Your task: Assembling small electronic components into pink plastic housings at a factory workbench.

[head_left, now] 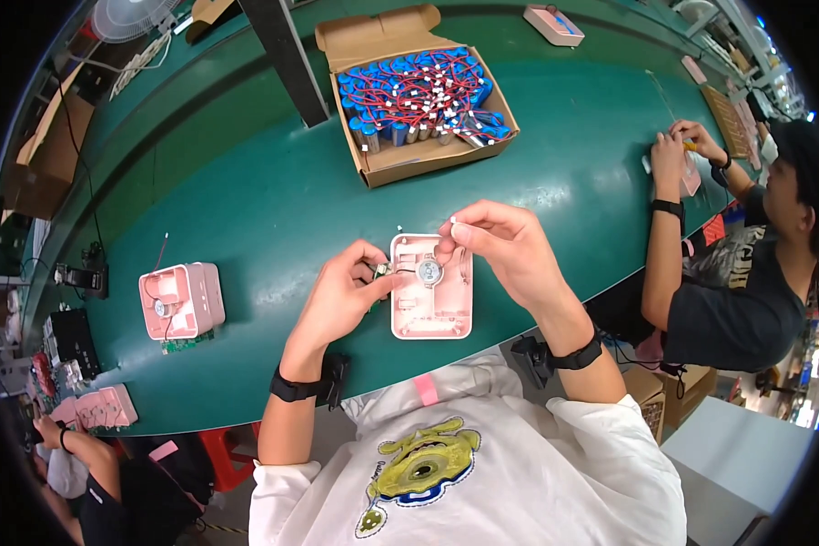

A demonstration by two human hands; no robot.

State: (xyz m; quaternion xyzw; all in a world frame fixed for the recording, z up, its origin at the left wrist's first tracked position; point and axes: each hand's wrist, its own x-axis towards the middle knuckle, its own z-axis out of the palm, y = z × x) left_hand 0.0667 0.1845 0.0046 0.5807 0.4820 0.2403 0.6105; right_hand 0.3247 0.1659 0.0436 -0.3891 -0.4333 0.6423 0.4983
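A pink plastic housing (pixel 409 314) lies open-side up on the green table before me. Inside it sits a round silver part (pixel 429 271), which looks like a small motor, with thin dark wires. My left hand (pixel 337 289) is at the housing's left edge, its fingers closed on a small green circuit board (pixel 382 270) mostly hidden by them. Over the upper right corner, my right hand (pixel 508 246) pinches a small white connector (pixel 454 221) between thumb and fingertip. A tiny white piece (pixel 399 229) shows just above the housing's top edge.
Beyond the housing stands an open cardboard box (pixel 387 173) of blue cylindrical batteries with red and black leads. Another pink housing (pixel 207 296) is at left, one more (pixel 555 27) at the far side. A metal post (pixel 287 68) rises behind. Co-workers sit at both sides.
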